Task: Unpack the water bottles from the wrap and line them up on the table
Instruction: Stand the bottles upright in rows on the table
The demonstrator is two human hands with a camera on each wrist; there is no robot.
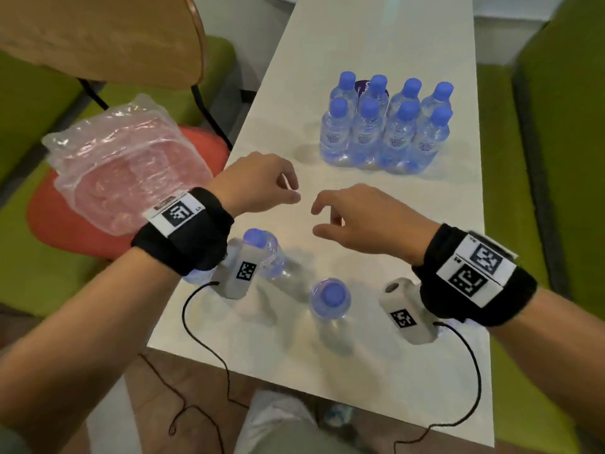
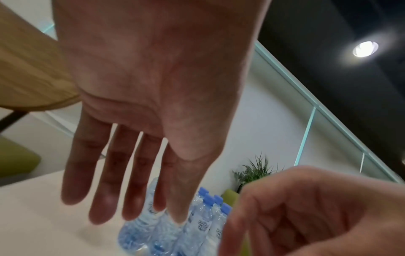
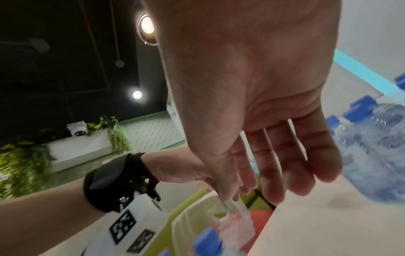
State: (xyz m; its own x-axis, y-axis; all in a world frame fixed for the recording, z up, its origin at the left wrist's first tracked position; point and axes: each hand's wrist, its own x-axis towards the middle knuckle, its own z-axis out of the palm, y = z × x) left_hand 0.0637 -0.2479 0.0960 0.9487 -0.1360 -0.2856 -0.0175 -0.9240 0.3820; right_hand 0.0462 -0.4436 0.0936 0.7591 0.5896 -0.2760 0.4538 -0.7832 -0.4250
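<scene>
Several clear water bottles (image 1: 386, 126) with blue caps stand packed in two rows at the back right of the white table (image 1: 425, 355). Two more bottles stand near the front: one (image 1: 263, 245) beside my left wrist, one (image 1: 330, 298) between my forearms. The empty, crumpled clear wrap (image 1: 124, 165) lies on a red seat left of the table. My left hand (image 1: 288, 188) and right hand (image 1: 322, 217) hover close together above mid-table, fingers relaxed, holding nothing. The left wrist view shows the left fingers (image 2: 105, 181) straight above the bottle group (image 2: 175, 233). The right wrist view has the same group (image 3: 377, 155) at right.
A wooden chair back (image 1: 98, 37) stands at the far left, behind the red seat (image 1: 65, 224). Green upholstered seating (image 1: 556, 158) runs along the table's right side. Black cables (image 1: 203, 339) hang from the wrist cameras over the table's front edge.
</scene>
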